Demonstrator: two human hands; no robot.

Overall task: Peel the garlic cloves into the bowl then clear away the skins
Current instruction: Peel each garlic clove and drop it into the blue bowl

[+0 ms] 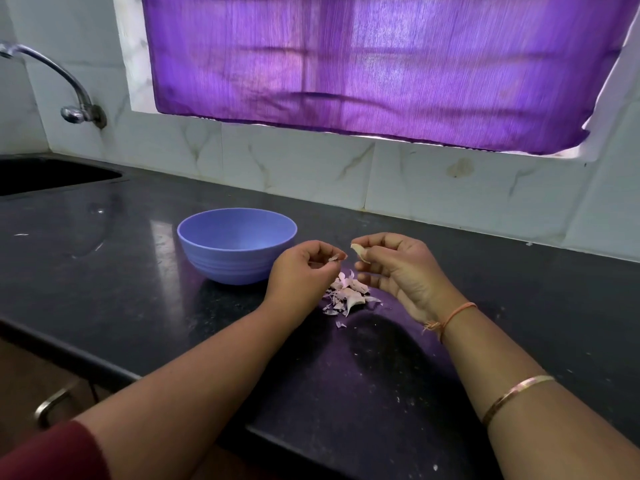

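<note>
1. Above the dark bench [104, 271], a scrap of skin [333, 258] is pinched at the fingertips of the left grip [304, 268].
2. A garlic clove [360, 252] is held pinched in the right grip [398, 268], close to the left but apart from it.
3. A pile of skins [348, 294] is seen on the bench beneath both grips.
4. The blue bowl [225, 268] is set upright just left of the pile; its bottom is hidden.
</note>
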